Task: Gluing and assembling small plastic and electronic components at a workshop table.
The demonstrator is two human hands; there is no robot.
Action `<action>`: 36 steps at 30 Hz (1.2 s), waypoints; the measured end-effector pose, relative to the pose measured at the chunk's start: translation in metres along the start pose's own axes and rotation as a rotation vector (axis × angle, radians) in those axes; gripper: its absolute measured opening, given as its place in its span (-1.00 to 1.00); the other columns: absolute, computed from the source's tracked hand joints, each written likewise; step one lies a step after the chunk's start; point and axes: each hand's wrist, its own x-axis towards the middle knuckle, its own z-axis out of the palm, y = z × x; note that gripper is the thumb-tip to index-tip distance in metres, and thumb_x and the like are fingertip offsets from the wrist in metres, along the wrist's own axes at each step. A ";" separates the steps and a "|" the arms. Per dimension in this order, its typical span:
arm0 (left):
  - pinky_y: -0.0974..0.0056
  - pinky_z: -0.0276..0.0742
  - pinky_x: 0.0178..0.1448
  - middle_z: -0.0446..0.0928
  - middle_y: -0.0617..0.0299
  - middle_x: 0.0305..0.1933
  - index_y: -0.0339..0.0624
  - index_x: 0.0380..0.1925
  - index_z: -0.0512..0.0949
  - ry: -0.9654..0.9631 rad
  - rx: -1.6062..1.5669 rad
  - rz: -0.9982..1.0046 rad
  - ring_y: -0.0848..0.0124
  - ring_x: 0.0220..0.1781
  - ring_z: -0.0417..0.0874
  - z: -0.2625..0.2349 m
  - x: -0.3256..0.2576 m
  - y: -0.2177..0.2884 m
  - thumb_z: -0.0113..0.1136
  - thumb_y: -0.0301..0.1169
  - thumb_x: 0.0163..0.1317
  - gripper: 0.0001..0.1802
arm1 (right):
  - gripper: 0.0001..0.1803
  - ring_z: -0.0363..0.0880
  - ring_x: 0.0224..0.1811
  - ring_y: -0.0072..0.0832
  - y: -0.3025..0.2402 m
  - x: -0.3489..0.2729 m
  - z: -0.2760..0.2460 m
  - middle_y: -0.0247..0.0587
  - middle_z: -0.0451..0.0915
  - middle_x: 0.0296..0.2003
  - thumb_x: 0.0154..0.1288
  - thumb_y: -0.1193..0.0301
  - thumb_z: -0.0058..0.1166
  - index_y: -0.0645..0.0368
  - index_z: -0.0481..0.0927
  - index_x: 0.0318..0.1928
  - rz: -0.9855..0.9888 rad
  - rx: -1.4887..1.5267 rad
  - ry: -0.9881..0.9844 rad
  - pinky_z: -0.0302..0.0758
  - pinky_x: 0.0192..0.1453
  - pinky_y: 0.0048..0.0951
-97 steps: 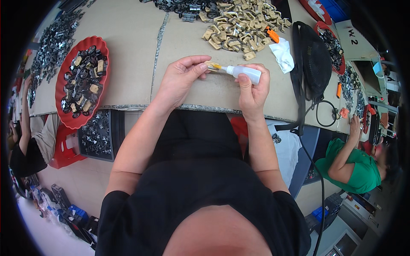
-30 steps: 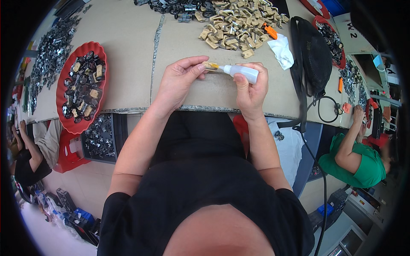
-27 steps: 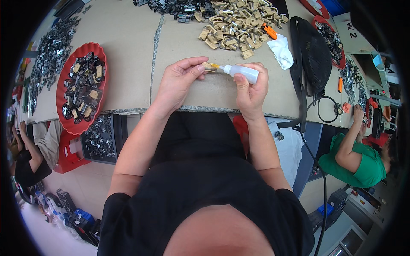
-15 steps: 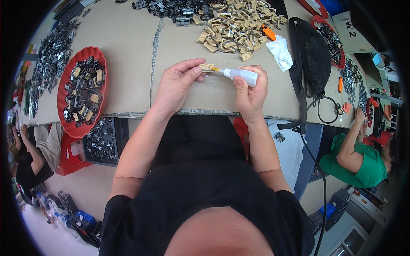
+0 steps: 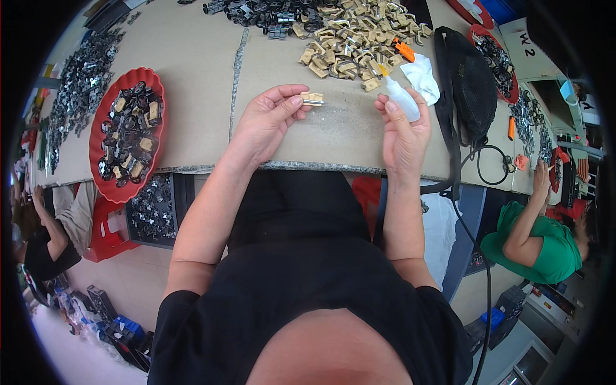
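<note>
Between the thumb and fingers of my left hand [image 5: 273, 119] is a small tan toy car body [image 5: 312, 98] with a silvery strip along its near side. My right hand [image 5: 405, 131] grips a white squeeze bottle [image 5: 402, 101], its yellow nozzle tipped up and away from me. The bottle and the tan part are well apart. Past my hands lies a heap of similar tan parts [image 5: 350, 42], its near edge close to the nozzle. To its left is a pile of black wheeled chassis pieces [image 5: 276, 18].
A red scalloped tray [image 5: 160, 138] of black and tan pieces stands left, with grey parts [image 5: 77, 90] beyond. On the right are a white tissue [image 5: 420, 80], an orange tool [image 5: 404, 50] and a black bag [image 5: 468, 86] with a cable. A person in green [image 5: 532, 244] works at right.
My right hand has drawn the bottle away to the right and turned its nozzle upward, off the tan part. My left hand stays nearly in place, still holding the part.
</note>
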 end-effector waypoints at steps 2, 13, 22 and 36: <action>0.46 0.44 -0.10 0.51 0.15 -0.28 -0.44 -0.06 0.42 -0.009 -0.024 -0.035 0.51 -0.27 0.48 0.001 0.000 0.002 0.04 -0.51 0.22 -0.70 | -0.64 0.52 -0.15 -0.47 -0.008 0.004 -0.008 -0.11 0.49 -0.17 0.07 0.70 0.10 0.27 0.34 -0.12 -0.033 -0.178 0.026 0.46 -0.01 -0.49; 0.47 0.44 -0.10 0.51 0.20 -0.31 -0.45 -0.06 0.44 -0.035 0.018 -0.101 0.53 -0.30 0.46 0.012 -0.007 0.005 0.06 -0.52 0.20 -0.69 | -0.62 0.47 -0.08 -0.50 0.005 0.009 -0.039 -0.09 0.48 -0.12 0.07 0.63 0.13 0.31 0.35 -0.07 -0.087 -0.516 -0.004 0.38 0.06 -0.51; 0.47 0.42 -0.12 0.50 0.23 -0.35 -0.45 -0.07 0.45 -0.010 0.078 -0.093 0.54 -0.33 0.43 0.018 -0.010 0.007 0.07 -0.51 0.19 -0.69 | -0.64 0.47 -0.14 -0.53 0.003 0.000 -0.034 -0.15 0.48 -0.15 0.12 0.55 0.12 0.34 0.37 -0.06 -0.367 -0.786 0.064 0.39 -0.02 -0.50; 0.45 0.47 -0.17 0.55 0.19 -0.30 -0.40 -0.12 0.49 -0.127 0.195 -0.076 0.56 -0.35 0.45 0.036 -0.005 0.015 0.07 -0.50 0.20 -0.74 | -0.60 0.30 -0.36 -0.64 0.020 -0.023 0.012 -0.23 0.45 -0.24 0.34 0.31 -0.12 0.37 0.38 0.04 0.523 0.233 -0.444 0.27 -0.28 -0.61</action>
